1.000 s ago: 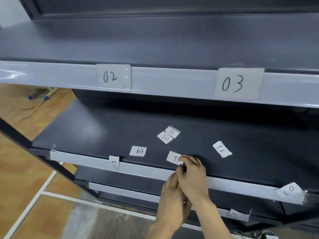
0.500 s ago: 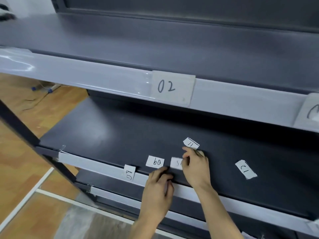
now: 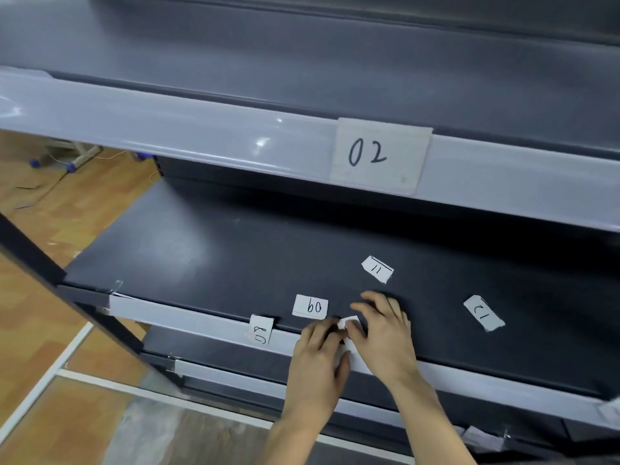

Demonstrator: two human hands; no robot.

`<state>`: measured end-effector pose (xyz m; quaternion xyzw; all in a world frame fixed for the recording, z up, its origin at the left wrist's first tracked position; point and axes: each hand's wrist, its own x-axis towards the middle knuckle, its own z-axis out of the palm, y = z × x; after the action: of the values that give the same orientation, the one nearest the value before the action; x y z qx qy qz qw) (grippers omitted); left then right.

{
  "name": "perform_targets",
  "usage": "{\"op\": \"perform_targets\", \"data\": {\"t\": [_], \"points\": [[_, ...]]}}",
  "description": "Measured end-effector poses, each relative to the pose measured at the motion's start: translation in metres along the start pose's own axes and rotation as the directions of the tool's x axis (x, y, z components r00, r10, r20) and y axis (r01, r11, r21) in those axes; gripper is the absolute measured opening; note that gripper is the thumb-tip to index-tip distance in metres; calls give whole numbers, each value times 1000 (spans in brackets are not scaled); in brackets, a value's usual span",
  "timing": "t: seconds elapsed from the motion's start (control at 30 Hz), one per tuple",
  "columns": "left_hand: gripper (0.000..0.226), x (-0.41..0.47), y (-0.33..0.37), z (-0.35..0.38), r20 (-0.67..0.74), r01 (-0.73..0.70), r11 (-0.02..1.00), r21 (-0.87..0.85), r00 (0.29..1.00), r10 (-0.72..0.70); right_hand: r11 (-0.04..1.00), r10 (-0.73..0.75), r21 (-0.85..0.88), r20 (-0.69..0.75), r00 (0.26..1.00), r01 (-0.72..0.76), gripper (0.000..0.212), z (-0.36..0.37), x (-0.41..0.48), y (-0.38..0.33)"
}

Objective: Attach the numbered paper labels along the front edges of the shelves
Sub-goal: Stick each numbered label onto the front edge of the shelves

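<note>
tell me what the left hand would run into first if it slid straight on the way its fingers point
Most likely the loose label 09, lying on the shelf just beyond the fingertips of the left hand; it might only clip its right edge.

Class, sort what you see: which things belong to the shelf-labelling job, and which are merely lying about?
Job: left hand, right hand, pinched label, loose label 09, label 11, label 12, fitted label 08, label 02, shelf front edge.
Lying about: floor cables.
</note>
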<state>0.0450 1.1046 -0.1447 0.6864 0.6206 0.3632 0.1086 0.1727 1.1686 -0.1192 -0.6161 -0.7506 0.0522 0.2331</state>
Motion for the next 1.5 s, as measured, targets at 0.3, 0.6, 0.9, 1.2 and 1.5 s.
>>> {"op": "perform_targets", "data": {"t": [0.3,0.6,0.9,1.2,1.5], "points": [[28,-2,0,1,-9,16,997,-73,1000,-17,999,26,23,-8,1000,-25,6,-2,-15,-14],[33,0,7,7,-44,102,992,-79,993,-106,984,172,-7,-169,970,-176,30,0,-54,-28],[47,-11,14,6,-60,135,972,-192,987,-149,893,244,423,-161,956,-157,38,-6,-61,-30],[38,-10,32,-21,20,341,743,-576,914,-405,651,362,715,0,932,-253,41,-16,-54,-35],[14,-18,-2,-39,-35,467,707,-531,821,-570,815,193,547,55,980,-191,26,-6,-23,-49]]}}
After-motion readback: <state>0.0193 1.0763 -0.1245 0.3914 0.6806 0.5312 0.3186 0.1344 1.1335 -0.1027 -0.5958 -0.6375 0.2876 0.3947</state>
